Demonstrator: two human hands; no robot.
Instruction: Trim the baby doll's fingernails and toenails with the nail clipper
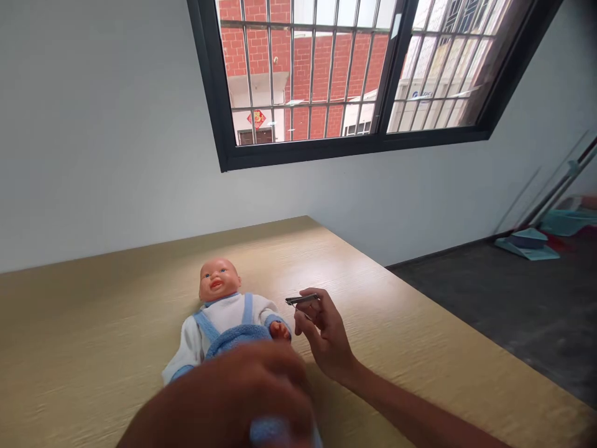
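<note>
A baby doll (229, 313) in a white top and blue knitted overalls lies face up on the wooden table. My right hand (323, 330) is closed around a metal nail clipper (293, 300), its jaw end pointing left. The clipper is just above and right of the doll's small hand (280, 330), apart from it. My left hand (261, 389), smeared by motion, is over the doll's lower body and hides much of it. Its fingers are not clear, and whether it touches the overalls I cannot tell.
The wooden table (116, 311) meets a white wall, and its right edge drops to a dark floor (461, 286). A barred window (317, 81) is above. A light blue dustpan (527, 244) lies on the floor at the far right.
</note>
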